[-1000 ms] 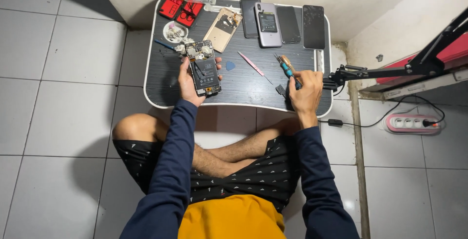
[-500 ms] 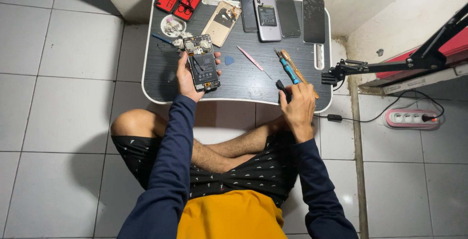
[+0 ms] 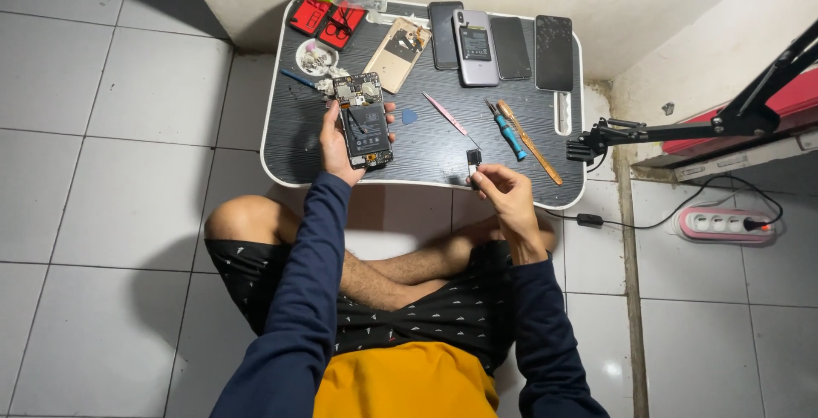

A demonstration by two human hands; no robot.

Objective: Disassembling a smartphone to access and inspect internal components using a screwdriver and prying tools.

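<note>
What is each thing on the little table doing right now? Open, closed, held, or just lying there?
Opened phone: back off, insides showing, held in the left hand.
Small black part: pinched by the right hand.
Pink tweezers: lying flat.
Blue screwdriver: lying flat.
Gold back cover: removed, lying flat.
Cracked phone: lying flat, screen dark.
Red case: open.

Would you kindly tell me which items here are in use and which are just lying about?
In use: opened phone in left hand; small black tool in right hand.

Lying about: pink tweezers, blue screwdriver, wooden stick, blue pick, four phones, red case.
</note>
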